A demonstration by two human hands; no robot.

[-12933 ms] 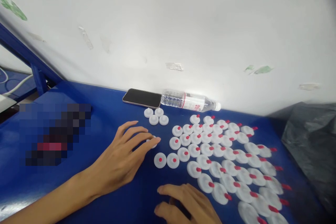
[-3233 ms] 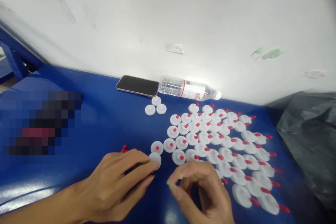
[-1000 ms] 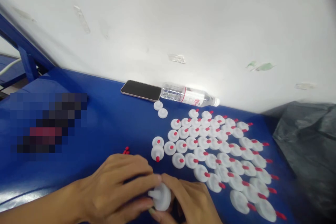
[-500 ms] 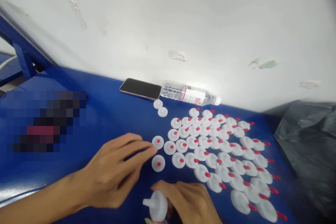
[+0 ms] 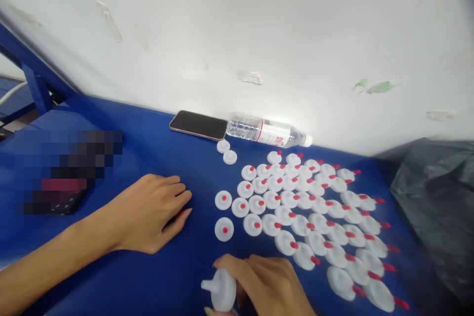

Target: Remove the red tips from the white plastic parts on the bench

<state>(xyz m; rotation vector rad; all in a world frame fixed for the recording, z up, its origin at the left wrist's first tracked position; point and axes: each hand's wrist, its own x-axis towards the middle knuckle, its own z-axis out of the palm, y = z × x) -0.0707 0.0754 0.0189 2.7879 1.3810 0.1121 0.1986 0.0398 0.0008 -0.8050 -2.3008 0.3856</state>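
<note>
My right hand (image 5: 270, 284), at the bottom edge, grips a white plastic nozzle cap (image 5: 224, 291) from the right. Its bare spout points left, with no red tip on it. My left hand (image 5: 155, 212) rests over the blue table, fingers loosely bent and thumb apart, holding nothing. Just right of it stand two white caps with red tips, an upper one (image 5: 223, 200) and a lower one (image 5: 224, 229). Many more red-tipped caps (image 5: 288, 199) spread in rows across the right side. Two caps without red tips (image 5: 230, 157) sit near the phone.
A dark-screened phone (image 5: 199, 124) and a clear plastic bottle (image 5: 268, 130) lie along the white wall (image 5: 207, 34). A black plastic bag (image 5: 437, 197) hangs by the table's right edge. A partly blurred dark object (image 5: 68, 202) lies on the blue table (image 5: 148, 153) at left.
My left hand has drawn back to the left, away from the upper red-tipped cap it was touching. My right hand and its nozzle cap have stayed in place.
</note>
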